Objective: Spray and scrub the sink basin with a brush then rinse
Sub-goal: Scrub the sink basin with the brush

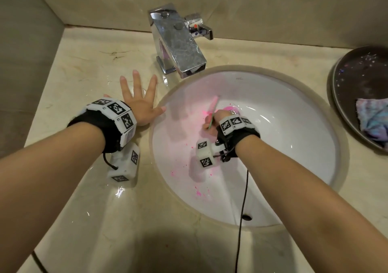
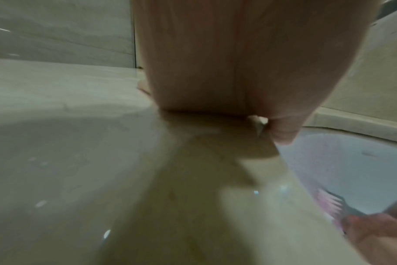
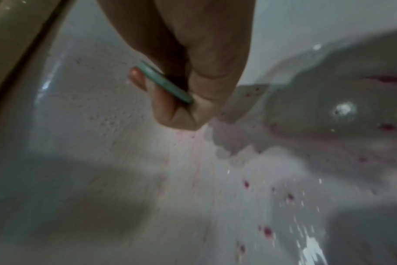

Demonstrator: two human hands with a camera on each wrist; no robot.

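No readable text anywhere. Small dark maker's mark on the sink basin (image 1: 273, 109) rear wall, at (image 1: 239, 78), well beyond the right hand's fingers (image 1: 206, 126), too small to read. Black-and-white square code tags on both wrist bands (image 1: 117, 113), patterns only, no letters legible. Red and blue dots on the faucet handle (image 1: 198, 29), no wording.

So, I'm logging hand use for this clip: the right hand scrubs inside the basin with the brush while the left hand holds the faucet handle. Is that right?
Not quite. The left hand is not on the faucet; it lies flat with fingers spread on the countertop beside the basin, as the head view shows. The rest holds: the right hand grips the brush inside the basin.
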